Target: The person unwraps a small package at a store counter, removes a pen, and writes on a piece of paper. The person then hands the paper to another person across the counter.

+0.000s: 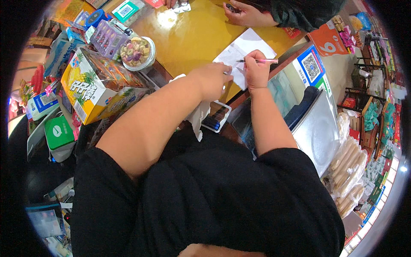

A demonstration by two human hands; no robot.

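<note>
A pen [268,60] is in my right hand [257,71], its tip pointing left over a white sheet of paper [257,41]. That hand rests on the sheet's lower right part. My left hand [213,78] lies at the sheet's lower left edge, back upward, fingertips towards the paper. Whether anything sits under its palm is hidden. Crumpled white paper [196,123] shows below and behind the left hand. Beside that lies a white-edged tray [220,116] with dark contents. All this is on a yellow counter [183,41].
Left stand a yellow snack box [86,88] and a clear tub of mixed nuts [136,53]. A metal-topped scale [318,131] and bagged goods [348,163] are at right. Across the counter, another person's hand [247,14] holds a dark object; more fingers [175,3] touch a blister pack [181,8].
</note>
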